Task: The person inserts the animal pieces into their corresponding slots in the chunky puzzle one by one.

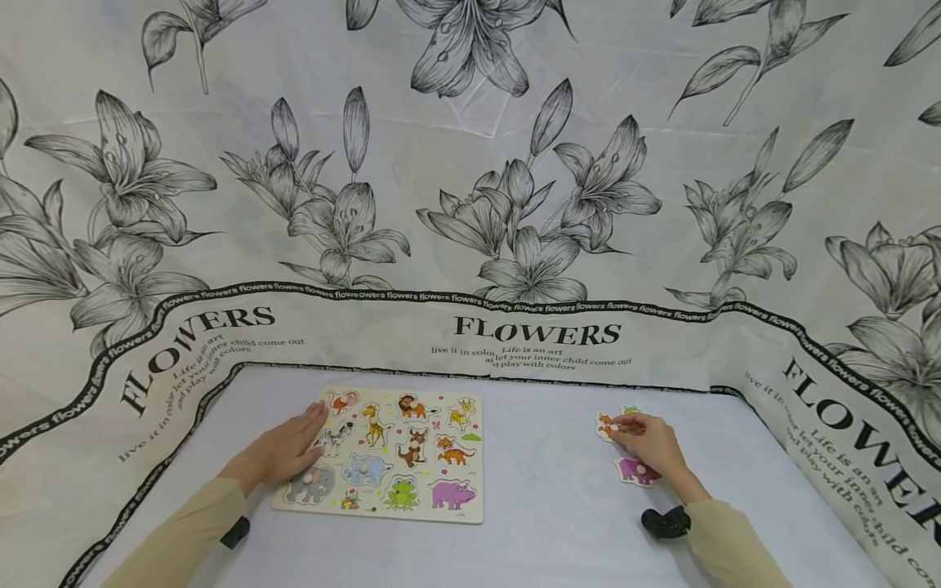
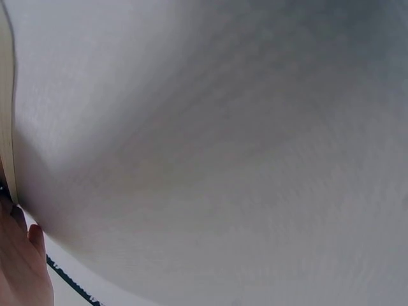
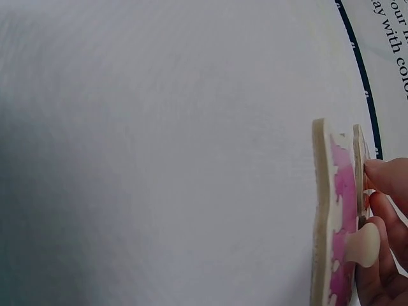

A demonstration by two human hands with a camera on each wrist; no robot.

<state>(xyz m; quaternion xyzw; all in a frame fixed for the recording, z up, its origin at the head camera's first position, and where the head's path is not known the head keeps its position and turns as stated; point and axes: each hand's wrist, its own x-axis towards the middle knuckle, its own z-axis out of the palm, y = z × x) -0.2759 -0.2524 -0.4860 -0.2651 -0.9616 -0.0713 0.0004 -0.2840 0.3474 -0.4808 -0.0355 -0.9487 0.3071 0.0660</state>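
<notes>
My left hand (image 1: 287,445) rests on the left side of a wooden animal puzzle board (image 1: 476,482), fingers extended along its edge. In the left wrist view, part of that hand (image 2: 24,258) shows beside the board's side (image 2: 6,115). With thumb and fingers, my right hand (image 1: 650,441) pinches a small orange-and-white animal puzzle piece (image 1: 604,425) right of the board. A purple hippo piece (image 1: 631,470) lies just below that hand; its pale knob (image 3: 363,245) shows in the right wrist view. Behind the held piece, a green piece (image 1: 630,409) is partly hidden.
Printed on the board are animals such as a giraffe (image 1: 373,425), a lion (image 1: 413,407) and a frog (image 1: 401,492). White cloth (image 1: 544,490) covers the table. A flower-patterned curtain (image 1: 544,335) rises along its back and sides.
</notes>
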